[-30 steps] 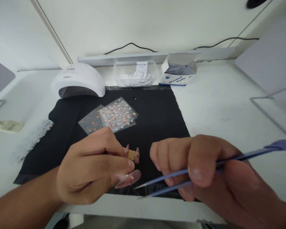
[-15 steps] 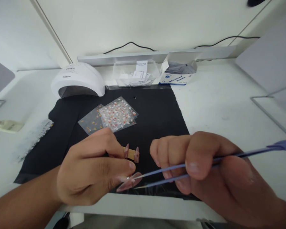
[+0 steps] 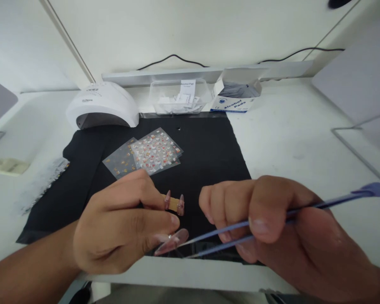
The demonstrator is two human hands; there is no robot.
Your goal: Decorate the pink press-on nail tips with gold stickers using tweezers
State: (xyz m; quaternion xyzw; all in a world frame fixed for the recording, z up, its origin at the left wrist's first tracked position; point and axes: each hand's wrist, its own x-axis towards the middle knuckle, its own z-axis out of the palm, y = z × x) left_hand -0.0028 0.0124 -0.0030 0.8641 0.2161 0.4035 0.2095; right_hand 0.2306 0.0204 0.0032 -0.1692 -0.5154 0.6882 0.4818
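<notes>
My left hand [image 3: 120, 228] is closed around a wooden stick [image 3: 174, 204], mostly hidden in the fist. Pinkish false nails [image 3: 181, 205] stand at the stick's visible end. Below the thumb, a larger clear pink false nail [image 3: 172, 242] sticks out, with a small shiny spot near its base. My right hand [image 3: 272, 219] pinches blue tweezers [image 3: 221, 231] between thumb and forefinger, other fingers curled. The tweezers' two tips are apart, pointing left; the upper one lies close to the large nail, and whether it touches I cannot tell.
Sticker sheets [image 3: 156, 152] lie on a black mat [image 3: 205, 147]. Behind stand a white nail lamp [image 3: 103, 103], a clear tub [image 3: 155, 101] of alcohol pads and an alcohol pad box [image 3: 234, 103]. A bottle [image 3: 11, 166] and nail tips [image 3: 44, 185] lie at left.
My right hand has drawn the tweezers slightly back to the right, so their tips cover less of the large nail. My left hand keeps its grip, nearly still.
</notes>
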